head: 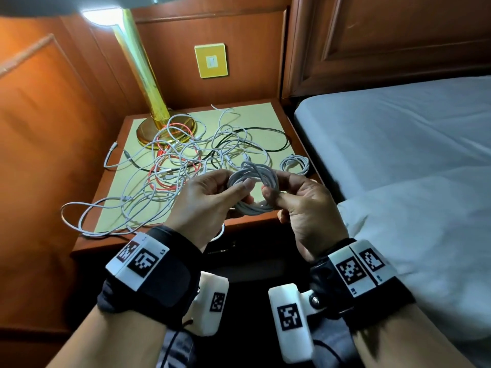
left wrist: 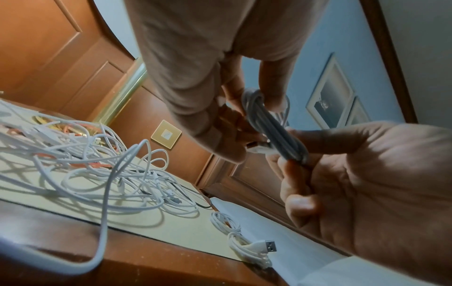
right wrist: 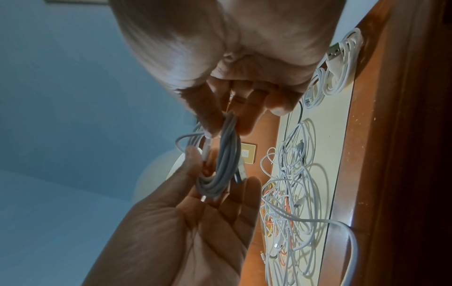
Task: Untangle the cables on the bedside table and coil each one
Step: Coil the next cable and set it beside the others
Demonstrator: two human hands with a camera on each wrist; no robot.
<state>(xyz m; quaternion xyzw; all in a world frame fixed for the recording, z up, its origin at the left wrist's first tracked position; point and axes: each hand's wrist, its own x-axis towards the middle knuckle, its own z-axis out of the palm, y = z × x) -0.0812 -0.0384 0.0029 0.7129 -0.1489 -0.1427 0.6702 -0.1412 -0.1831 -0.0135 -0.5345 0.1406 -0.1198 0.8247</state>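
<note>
Both hands hold one coiled white cable (head: 255,181) above the front edge of the bedside table (head: 255,114). My left hand (head: 240,193) grips the coil's left side between thumb and fingers. My right hand (head: 273,197) pinches its right side. In the left wrist view the coil (left wrist: 276,131) runs from the left hand (left wrist: 293,154) up to the right hand (left wrist: 254,108). The right wrist view shows the coil (right wrist: 225,158) pinched by the right hand (right wrist: 225,123) and lying on the left hand's fingers (right wrist: 215,185). A tangle of white, orange and black cables (head: 186,160) covers the table top.
A small coiled white cable (head: 295,164) lies at the table's right edge. A brass lamp (head: 143,70) stands at the back left with cables draped over its base. One white loop (head: 77,216) hangs past the front left corner. The bed (head: 398,155) is on the right.
</note>
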